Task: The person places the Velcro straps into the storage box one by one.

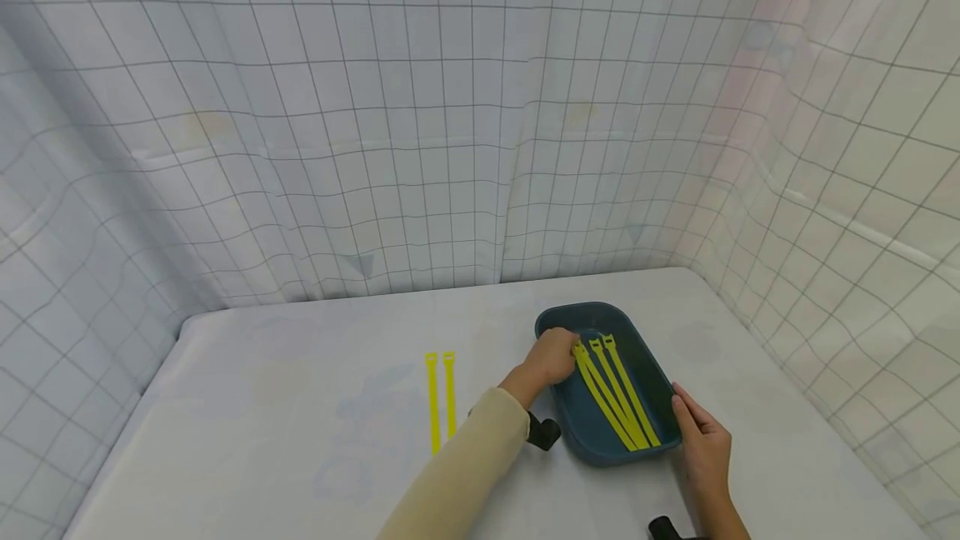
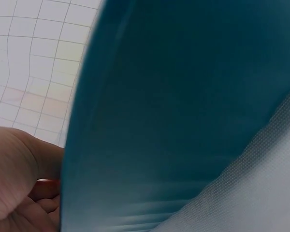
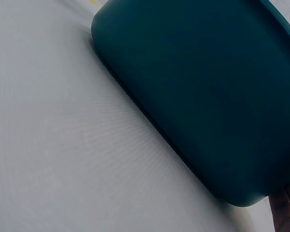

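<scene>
A dark teal tray [image 1: 585, 432] stands on the table's right side with several yellow cable ties [image 1: 626, 398] lying lengthwise in it. My left hand [image 1: 551, 357] reaches over the tray's left rim, its curled fingers pinching the slotted head end of the leftmost tie. In the left wrist view the tray wall hides those fingertips, and only the thumb side of the hand [image 2: 14, 179] shows. At the near right corner my right hand [image 1: 703, 444] grips the tray's rim, thumb on top. In the right wrist view its fingers [image 3: 285, 208] show beneath the tray's edge.
Two more yellow cable ties [image 1: 433, 398] lie side by side on the white table [image 1: 262, 407], left of the tray, partly covered by my left sleeve [image 1: 465, 465]. White grid-patterned curtains [image 1: 390, 140] hang around the table's back and sides.
</scene>
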`<action>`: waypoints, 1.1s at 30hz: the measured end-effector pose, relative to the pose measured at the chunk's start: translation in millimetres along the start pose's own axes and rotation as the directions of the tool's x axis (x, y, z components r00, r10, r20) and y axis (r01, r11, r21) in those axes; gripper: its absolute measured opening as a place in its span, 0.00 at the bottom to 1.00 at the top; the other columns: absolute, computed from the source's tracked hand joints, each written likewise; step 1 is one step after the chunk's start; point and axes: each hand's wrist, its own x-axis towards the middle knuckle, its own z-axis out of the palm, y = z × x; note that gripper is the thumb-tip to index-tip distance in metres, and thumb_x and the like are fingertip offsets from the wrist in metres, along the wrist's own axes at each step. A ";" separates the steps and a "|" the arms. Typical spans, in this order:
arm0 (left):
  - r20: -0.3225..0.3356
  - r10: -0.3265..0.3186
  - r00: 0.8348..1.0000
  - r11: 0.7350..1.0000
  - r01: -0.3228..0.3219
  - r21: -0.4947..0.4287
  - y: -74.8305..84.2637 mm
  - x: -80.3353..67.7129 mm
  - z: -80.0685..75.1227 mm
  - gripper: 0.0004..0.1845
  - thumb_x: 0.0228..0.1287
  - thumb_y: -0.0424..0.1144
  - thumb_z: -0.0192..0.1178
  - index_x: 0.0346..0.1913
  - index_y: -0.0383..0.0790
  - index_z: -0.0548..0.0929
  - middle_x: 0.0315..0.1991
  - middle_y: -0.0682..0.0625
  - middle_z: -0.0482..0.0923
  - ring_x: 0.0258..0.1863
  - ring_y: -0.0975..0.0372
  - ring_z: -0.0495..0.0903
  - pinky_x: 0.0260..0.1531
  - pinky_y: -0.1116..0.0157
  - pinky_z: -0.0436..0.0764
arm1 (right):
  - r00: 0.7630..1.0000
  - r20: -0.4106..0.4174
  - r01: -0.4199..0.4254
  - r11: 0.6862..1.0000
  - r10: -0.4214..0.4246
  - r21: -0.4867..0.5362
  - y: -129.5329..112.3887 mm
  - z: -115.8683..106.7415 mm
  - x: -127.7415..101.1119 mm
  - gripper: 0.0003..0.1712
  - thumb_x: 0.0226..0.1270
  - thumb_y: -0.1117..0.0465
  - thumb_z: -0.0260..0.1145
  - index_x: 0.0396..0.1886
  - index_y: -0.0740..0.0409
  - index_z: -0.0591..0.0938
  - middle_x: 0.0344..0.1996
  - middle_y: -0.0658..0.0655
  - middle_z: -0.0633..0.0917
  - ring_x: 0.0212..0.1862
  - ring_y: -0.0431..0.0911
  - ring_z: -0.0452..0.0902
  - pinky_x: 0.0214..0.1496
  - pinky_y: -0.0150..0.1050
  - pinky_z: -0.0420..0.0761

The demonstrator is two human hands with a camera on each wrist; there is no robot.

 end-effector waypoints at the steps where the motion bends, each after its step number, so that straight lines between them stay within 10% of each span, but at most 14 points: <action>1: 0.000 -0.010 1.000 1.000 0.010 -0.008 -0.4 -0.3 -0.1 0.17 0.62 0.26 0.51 0.53 0.33 0.78 0.49 0.47 0.79 0.49 0.61 0.76 0.48 0.70 0.72 | 1.000 0.002 0.001 1.000 -0.001 -0.006 -0.2 0.7 0.1 0.28 0.63 0.48 0.62 0.56 0.63 0.77 0.46 0.39 0.80 0.56 0.34 0.69 0.47 0.19 0.69; 10: -0.005 -0.046 0.999 0.997 0.046 -0.066 -2.1 -7.0 -5.1 0.20 0.62 0.25 0.51 0.57 0.34 0.76 0.55 0.47 0.75 0.56 0.59 0.71 0.53 0.66 0.70 | 1.000 0.011 -0.001 1.000 0.001 -0.011 0.0 5.5 1.5 0.29 0.62 0.47 0.62 0.56 0.63 0.77 0.49 0.45 0.79 0.57 0.35 0.69 0.48 0.20 0.69; 21: -0.136 0.170 0.976 0.918 -0.207 -0.339 -25.2 -64.2 -33.2 0.19 0.64 0.33 0.57 0.57 0.35 0.75 0.45 0.49 0.78 0.46 0.63 0.76 0.47 0.70 0.73 | 0.999 -0.020 -0.031 0.997 0.030 -0.066 1.2 1.8 1.2 0.29 0.62 0.45 0.61 0.56 0.60 0.77 0.51 0.46 0.79 0.57 0.34 0.69 0.47 0.19 0.69; 33: -0.140 -0.045 0.989 0.993 0.029 -0.118 -111.6 -104.4 -56.7 0.13 0.60 0.29 0.58 0.49 0.31 0.80 0.40 0.46 0.80 0.41 0.55 0.78 0.45 0.58 0.76 | 0.999 -0.011 -0.050 0.997 0.050 -0.055 4.5 0.9 1.1 0.32 0.61 0.43 0.62 0.57 0.60 0.76 0.50 0.44 0.78 0.58 0.37 0.68 0.46 0.19 0.70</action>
